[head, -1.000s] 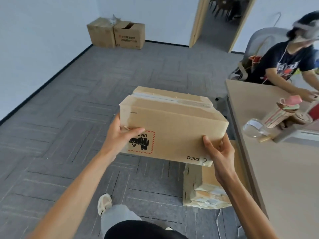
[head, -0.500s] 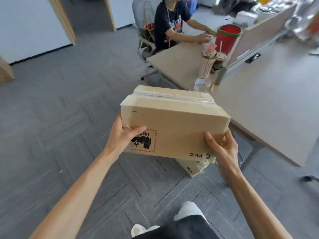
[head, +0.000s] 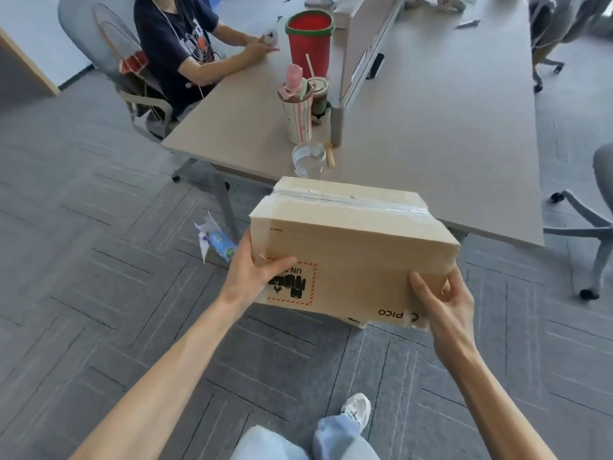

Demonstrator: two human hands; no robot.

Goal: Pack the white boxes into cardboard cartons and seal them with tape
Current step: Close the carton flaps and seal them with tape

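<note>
I carry a sealed cardboard carton (head: pixel 351 247) in the air at chest height, just in front of the beige table's (head: pixel 441 144) near edge. Clear tape runs along its top seam. A red-bordered battery label and the word PICO are printed upside down on the side facing me. My left hand (head: pixel 255 273) grips the carton's lower left corner, thumb across the label. My right hand (head: pixel 441 300) grips the lower right corner, thumb on the front face. A roll of clear tape (head: pixel 308 159) lies on the table near the edge. No white boxes are in view.
A person (head: pixel 185 44) sits in a grey chair at the table's far left. Cups (head: pixel 298 107), a red container (head: pixel 310 38) and a grey divider (head: pixel 361 48) stand on the table. Crumpled packaging (head: pixel 215 242) lies on the carpet by the table leg. Another chair base (head: pixel 583 227) is at right.
My view has swung right from the open floor toward the table, which is now much closer. The carton stays in the same two-handed grip. The cartons on the floor have left the view.
</note>
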